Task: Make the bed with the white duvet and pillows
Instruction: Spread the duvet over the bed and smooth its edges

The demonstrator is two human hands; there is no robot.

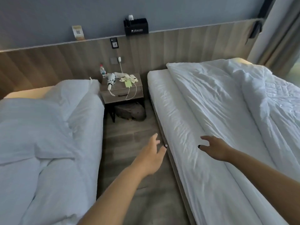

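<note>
Your right hand (214,149) hovers spread, holding nothing; the duvet (219,98) edge lies just at 12 o'clock of it.

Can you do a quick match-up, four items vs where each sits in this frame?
Items:
1. water bottle
2. black holder box
3. grey bag
4. right hand

Places:
A. on the floor under the nightstand
B. over the near edge of the right bed's duvet
C. back left corner of the nightstand top
D. on the wall ledge above the wood panelling

Pairs: 1-C, 2-D, 3-A, 4-B
</note>
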